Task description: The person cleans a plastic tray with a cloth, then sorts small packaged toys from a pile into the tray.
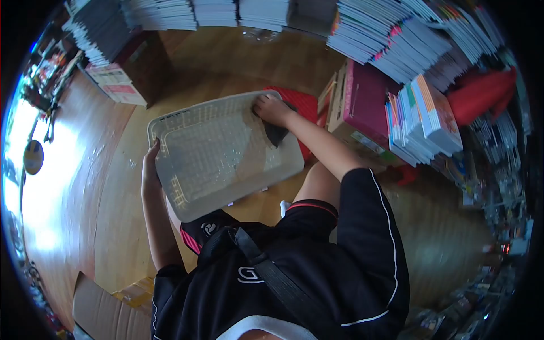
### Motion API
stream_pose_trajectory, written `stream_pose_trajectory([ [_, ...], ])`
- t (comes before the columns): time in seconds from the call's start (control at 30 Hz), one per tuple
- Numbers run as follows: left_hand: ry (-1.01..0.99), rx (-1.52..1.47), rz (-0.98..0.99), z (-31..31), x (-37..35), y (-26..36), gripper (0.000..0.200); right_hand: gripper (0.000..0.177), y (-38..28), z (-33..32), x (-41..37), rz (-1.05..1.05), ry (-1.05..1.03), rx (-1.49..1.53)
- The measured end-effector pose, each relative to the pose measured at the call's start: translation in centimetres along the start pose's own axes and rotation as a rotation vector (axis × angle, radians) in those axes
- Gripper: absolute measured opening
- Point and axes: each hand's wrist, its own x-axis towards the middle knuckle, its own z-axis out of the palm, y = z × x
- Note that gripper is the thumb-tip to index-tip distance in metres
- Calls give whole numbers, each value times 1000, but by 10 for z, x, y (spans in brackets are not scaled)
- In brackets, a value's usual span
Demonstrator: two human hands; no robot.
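A pale translucent plastic basket, with a patterned rim area and small shiny specks on its surface, is tilted above my lap. My left hand grips its left edge, the thumb lying over the rim. At the basket's upper right, my right hand has its fingers bent round a dark cloth, which hangs down against the basket's surface. Behind the basket's right end lies a red object, partly hidden.
Stacks of books line the far side. A magenta box and more books stand at the right. A carton is at the upper left, an open cardboard box at the lower left.
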Motion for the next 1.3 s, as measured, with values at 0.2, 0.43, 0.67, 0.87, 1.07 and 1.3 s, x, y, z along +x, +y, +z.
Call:
stream_pose_trajectory([
  [0.2, -21, -88, 59, 42, -2, 7, 43, 13, 6, -21, -36, 105, 137, -141],
  [0.43, 29, -159, 177, 34, 74, 7, 44, 14, -17, -28, -105, 573, -201, 183],
  [0.67, 96, -293, 228, 68, 114, -10, 48, 29, -42, -23, -160, 1710, 652, 1008],
  [0.87, 129, -459, -181, 99, 123, -90, 60, 16, -61, -25, -186, 2102, 947, 1637],
  [1.07, 24, -560, -301, 116, 133, -192, 54, 13, -60, -31, -178, 2213, 904, 1602],
  [1.3, 49, -339, -340, 137, 97, -220, 37, 21, -38, -40, -147, 2078, 1186, 1173],
])
